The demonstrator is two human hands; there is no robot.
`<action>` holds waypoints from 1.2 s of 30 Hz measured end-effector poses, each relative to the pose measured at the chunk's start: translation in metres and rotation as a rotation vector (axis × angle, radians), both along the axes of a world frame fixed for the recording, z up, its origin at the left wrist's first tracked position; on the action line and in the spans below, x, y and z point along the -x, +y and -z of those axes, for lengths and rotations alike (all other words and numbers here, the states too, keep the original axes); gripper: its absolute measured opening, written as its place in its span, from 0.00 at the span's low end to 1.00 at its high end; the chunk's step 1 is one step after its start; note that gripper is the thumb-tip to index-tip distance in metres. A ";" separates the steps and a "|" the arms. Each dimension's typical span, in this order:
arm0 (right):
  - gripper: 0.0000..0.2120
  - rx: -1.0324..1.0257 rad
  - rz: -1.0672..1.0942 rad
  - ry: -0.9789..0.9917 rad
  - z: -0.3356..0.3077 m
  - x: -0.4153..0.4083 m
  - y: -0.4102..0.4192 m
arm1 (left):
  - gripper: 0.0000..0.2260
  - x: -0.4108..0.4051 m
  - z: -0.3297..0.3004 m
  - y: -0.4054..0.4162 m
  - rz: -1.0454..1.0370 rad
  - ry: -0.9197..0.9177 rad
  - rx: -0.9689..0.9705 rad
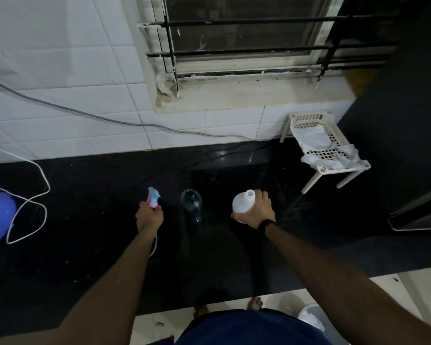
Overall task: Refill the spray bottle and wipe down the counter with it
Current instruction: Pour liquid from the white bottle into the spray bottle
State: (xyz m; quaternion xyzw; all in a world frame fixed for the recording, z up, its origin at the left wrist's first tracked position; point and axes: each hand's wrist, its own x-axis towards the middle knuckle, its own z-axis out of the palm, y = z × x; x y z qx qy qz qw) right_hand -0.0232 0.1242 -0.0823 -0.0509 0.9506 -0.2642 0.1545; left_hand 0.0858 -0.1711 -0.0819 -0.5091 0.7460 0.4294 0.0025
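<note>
Meanwhile left grip (149,216) clasps spray head (153,197); right grip (255,211) clasps white bottle (243,204).

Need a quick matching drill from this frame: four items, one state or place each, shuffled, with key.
1. spray head
2. clear bottle
3. white bottle
4. white rack

A. stands uncapped on the counter, between the hands
B. held in the left hand
C. by the wall at right, cloth draped on it
D. gripped by the right hand, mouth open

Pairs: 1-B, 2-A, 3-D, 4-C
</note>
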 end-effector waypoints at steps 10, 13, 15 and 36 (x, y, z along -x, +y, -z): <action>0.45 0.113 0.147 0.008 0.000 -0.017 -0.015 | 0.36 0.002 -0.001 0.007 0.138 0.370 0.068; 0.43 0.209 0.197 0.006 -0.003 -0.022 -0.021 | 0.46 0.004 0.001 0.023 0.566 0.498 -0.029; 0.42 0.210 0.177 0.044 -0.006 -0.023 -0.025 | 0.46 0.008 -0.002 0.036 0.721 0.485 -0.040; 0.32 -0.278 -0.320 0.538 -0.061 0.009 -0.045 | 0.22 0.040 -0.004 0.099 0.688 0.534 -0.162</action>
